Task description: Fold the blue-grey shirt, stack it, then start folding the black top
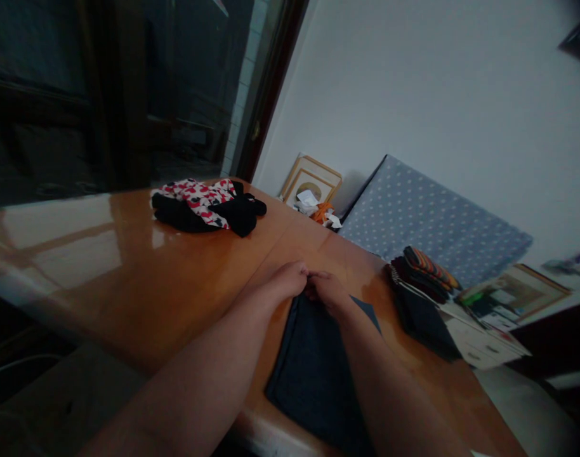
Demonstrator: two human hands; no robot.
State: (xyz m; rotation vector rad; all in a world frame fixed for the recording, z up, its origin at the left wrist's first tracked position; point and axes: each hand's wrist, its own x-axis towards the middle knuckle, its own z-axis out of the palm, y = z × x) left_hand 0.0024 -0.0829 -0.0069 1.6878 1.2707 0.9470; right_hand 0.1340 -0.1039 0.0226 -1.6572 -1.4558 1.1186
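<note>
A dark blue folded garment point(318, 374) lies on the wooden table point(214, 279), its near end reaching the table's front edge. At its far end, my left hand point(292, 278) is closed on the cloth's upper left corner. Right beside it, my right hand point(329, 289) is closed on the same far edge, and the two hands nearly touch. My right forearm covers part of the garment, and a corner of cloth shows to the right of that arm. The fingertips are partly hidden, and the garment's exact kind does not show.
A rumpled black garment with a red-and-white pattern point(204, 203) lies at the table's far left. A stack of folded clothes point(423, 292) sits on the right edge. Behind stand a framed picture point(335, 174), a spotted blue-grey panel point(428, 216) and a white drawer cabinet point(475, 343).
</note>
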